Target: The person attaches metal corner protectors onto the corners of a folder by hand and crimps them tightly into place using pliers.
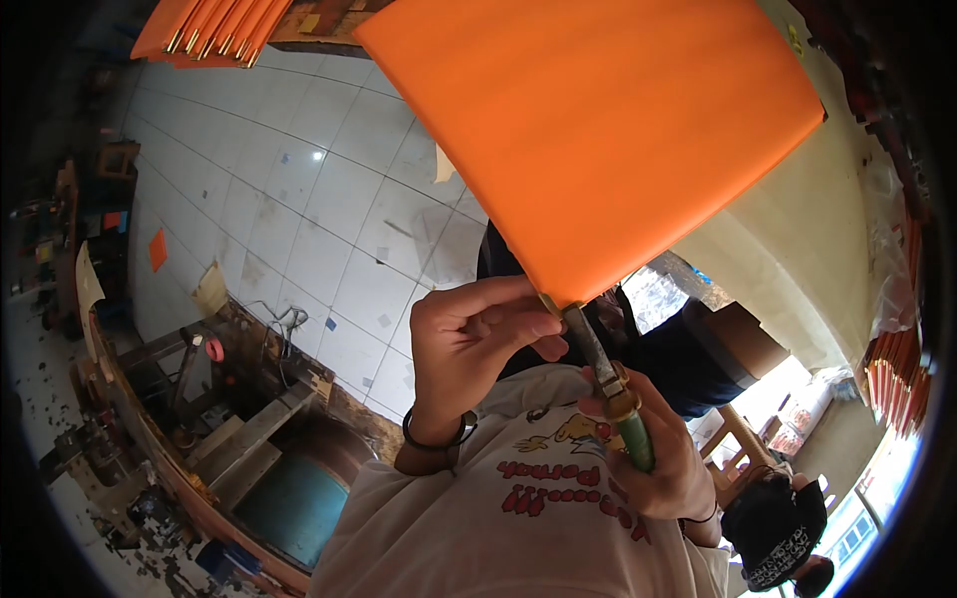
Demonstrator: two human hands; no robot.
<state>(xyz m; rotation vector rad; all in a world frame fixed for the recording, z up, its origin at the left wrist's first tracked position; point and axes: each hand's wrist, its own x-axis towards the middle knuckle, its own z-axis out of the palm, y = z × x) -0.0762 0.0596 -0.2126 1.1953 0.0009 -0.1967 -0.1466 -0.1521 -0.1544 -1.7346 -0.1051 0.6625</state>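
A large orange folder-like cover (618, 130) extends away from me, with a brass-coloured metal corner (564, 301) at its nearest point. My left hand (478, 344) is closed, its thumb and fingers pinching the cover beside that corner. In my right hand (663, 453) is a green-handled metal tool (638, 444) that looks like pliers, the fingers wrapped around its handle. The tool's narrow metal end reaches the brass corner. Whether its jaws grip the corner cannot be made out.
Orange covers with metal corners (214, 30) are stacked at the upper left, and more orange pieces (897, 384) lie at the right edge. A wooden-edged bench with a metal frame (264, 429) stands at lower left on the tiled floor (329, 199). Another person (778, 528) is at lower right.
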